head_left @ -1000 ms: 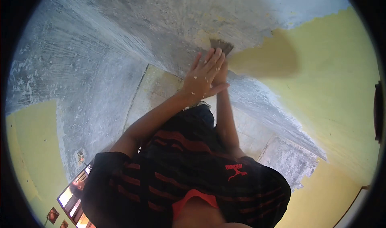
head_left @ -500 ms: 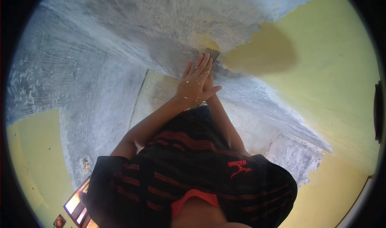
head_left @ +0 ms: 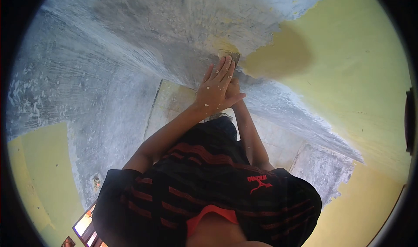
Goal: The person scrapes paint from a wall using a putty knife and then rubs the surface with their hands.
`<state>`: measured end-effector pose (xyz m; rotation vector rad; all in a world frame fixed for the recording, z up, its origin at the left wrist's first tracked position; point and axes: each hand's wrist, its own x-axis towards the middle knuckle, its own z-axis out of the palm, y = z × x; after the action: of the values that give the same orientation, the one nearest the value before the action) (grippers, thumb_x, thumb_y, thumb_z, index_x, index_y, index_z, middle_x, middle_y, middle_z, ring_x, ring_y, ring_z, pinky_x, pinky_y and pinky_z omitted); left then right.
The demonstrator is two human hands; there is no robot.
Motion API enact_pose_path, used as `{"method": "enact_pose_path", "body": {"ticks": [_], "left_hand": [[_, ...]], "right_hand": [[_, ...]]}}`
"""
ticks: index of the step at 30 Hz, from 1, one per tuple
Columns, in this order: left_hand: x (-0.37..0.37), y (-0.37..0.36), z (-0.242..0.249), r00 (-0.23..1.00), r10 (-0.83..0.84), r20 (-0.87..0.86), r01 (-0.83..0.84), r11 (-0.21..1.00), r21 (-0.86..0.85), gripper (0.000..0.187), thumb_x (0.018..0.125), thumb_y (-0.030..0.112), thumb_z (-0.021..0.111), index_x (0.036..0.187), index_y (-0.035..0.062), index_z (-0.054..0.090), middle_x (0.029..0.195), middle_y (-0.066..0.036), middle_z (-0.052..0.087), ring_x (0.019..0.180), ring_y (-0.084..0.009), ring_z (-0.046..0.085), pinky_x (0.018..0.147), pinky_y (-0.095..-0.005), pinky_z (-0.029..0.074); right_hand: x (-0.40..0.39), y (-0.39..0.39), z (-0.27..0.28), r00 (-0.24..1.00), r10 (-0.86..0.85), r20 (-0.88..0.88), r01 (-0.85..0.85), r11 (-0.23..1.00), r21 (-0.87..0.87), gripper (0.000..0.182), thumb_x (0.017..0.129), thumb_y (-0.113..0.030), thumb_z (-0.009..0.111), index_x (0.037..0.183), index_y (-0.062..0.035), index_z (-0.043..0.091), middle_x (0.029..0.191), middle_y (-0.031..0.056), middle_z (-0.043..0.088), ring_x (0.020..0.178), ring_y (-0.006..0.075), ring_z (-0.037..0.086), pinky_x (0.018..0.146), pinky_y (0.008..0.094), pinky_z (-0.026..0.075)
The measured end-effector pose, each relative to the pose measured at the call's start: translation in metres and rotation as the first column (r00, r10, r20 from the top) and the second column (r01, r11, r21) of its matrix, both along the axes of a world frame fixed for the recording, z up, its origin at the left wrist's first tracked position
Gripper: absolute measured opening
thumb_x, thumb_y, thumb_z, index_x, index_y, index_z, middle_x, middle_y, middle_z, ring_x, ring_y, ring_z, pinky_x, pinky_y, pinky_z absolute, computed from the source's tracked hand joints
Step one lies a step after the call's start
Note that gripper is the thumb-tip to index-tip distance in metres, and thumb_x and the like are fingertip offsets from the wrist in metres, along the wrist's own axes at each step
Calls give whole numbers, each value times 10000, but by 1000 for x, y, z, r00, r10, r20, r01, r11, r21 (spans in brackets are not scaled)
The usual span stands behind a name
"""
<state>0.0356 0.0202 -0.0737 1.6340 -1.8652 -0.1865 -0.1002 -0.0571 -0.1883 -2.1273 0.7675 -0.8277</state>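
A scraper point(head_left: 236, 58) has its flat, dull blade against the wall, at the lower edge of a patch of yellow paint point(head_left: 224, 43). My left hand point(head_left: 216, 87) lies over it with straight fingers, the fingertips pressing on the blade and the thumb pointing right. Small pale flakes dot the back of this hand. Partly hidden beneath it, my right hand point(head_left: 234, 89) is curled round what appears to be the scraper's handle, which is covered from view.
Bare grey wall point(head_left: 143, 29) spreads above and to the left. Yellow painted wall point(head_left: 357, 64) with a ragged edge is at right. Below are pale floor tiles point(head_left: 272, 138). A bright framed opening point(head_left: 85, 223) shows at lower left.
Both hands and the scraper sit slightly further right in view. More of my right fist shows under the left hand. The head view has shifted a little.
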Motion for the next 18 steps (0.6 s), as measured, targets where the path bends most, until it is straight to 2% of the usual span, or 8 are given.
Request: {"method": "enact_pose_path", "body": {"ticks": [2,6,8,11,18], "left_hand": [[1,-1,4,1000,7,26,-5,997,-71,1059,942,641,695,1644,-67,337,1731,-283,296,1636,-408,248,1308,-566,185],[-2,-7,23,999,19,28,-17,996,-90,1064,939,646,695,1648,-60,333,1732,-270,304,1635,-392,259,1308,-568,190],[-4,-6,20,999,17,33,-16,1000,-21,1071,935,655,695,1653,-50,328,1731,-254,318,1632,-373,275,1309,-569,189],[-1,-2,17,1000,-5,13,5,1000,-29,1075,932,664,691,1659,-37,322,1735,-238,320,1632,-354,279,1311,-568,189],[-1,-6,10,999,-36,23,35,999,25,1080,941,683,676,1663,-34,314,1745,-241,295,1634,-368,270,1312,-565,185]], "right_hand": [[-7,-9,0,1000,1,-18,-1,1000,-19,333,1013,-287,649,1260,-68,692,1194,141,698,1073,354,600,867,476,466],[-8,-11,1,999,0,-49,-4,998,-66,341,1009,-283,648,1273,-71,690,1221,148,697,1104,369,600,888,490,467],[-5,2,1,999,6,-54,-12,995,-102,345,1007,-281,648,1279,-73,690,1234,152,697,1120,377,601,898,497,467],[-4,1,1,997,17,-75,-28,990,-139,352,1004,-278,647,1289,-76,688,1253,158,697,1144,389,601,914,507,468],[-16,9,5,994,30,-107,-52,977,-209,369,997,-271,645,1311,-82,686,1299,172,696,1199,416,601,950,531,470]]}}
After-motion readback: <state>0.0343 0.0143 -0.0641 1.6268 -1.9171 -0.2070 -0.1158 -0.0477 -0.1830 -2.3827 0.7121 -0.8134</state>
